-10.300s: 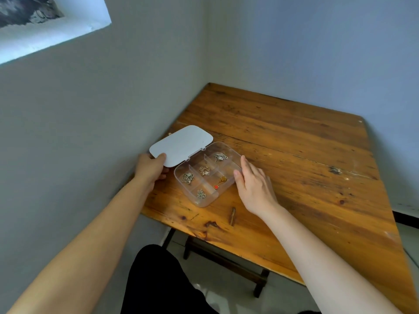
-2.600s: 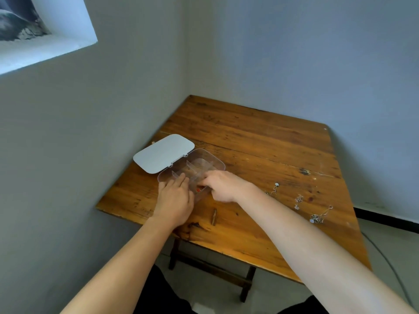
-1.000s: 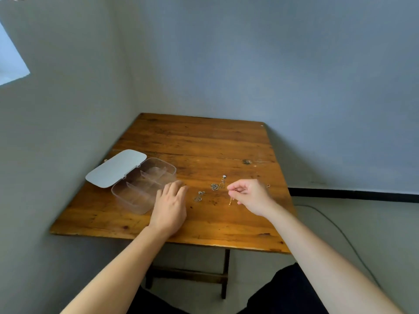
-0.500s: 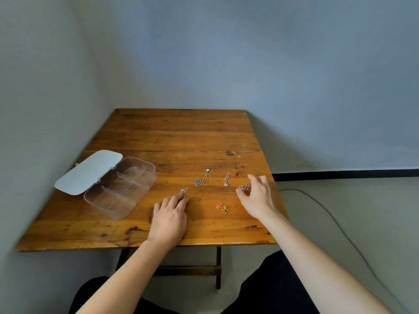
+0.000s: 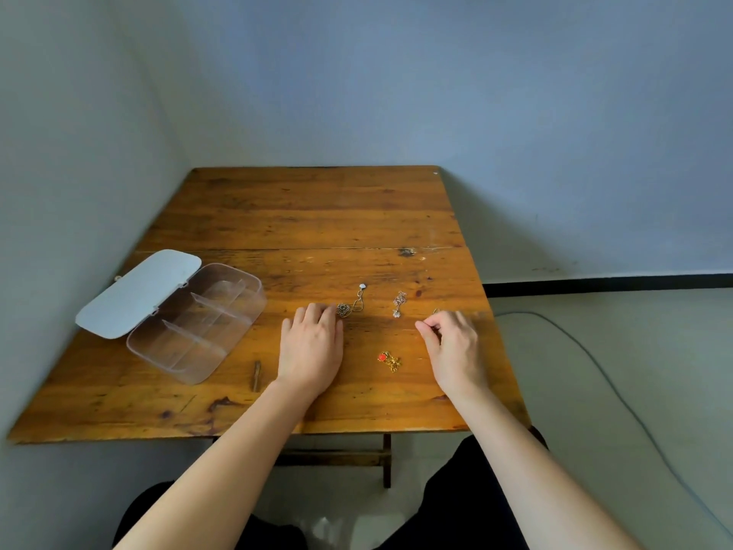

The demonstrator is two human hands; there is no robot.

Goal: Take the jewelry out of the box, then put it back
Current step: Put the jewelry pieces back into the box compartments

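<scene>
From the head view, a wooden desk (image 5: 317, 216) is seen pushed into a corner. The clear compartment box (image 5: 198, 321) sits at its left side, its white lid (image 5: 139, 293) swung open and laid flat; no jewelry can be made out in its compartments. The left hand (image 5: 311, 345) is laid palm down on the desk, its grip flat and holding nothing, fingertips just touching a dark chain with a pendant (image 5: 351, 305). A silver piece (image 5: 398, 303) is spotted just beyond, between the hands. A gold piece with a red stone (image 5: 388, 361) lies nearer the front edge. The right hand (image 5: 454, 347) is curled, thumb and forefinger pinched together; whether anything is held cannot be told.
</scene>
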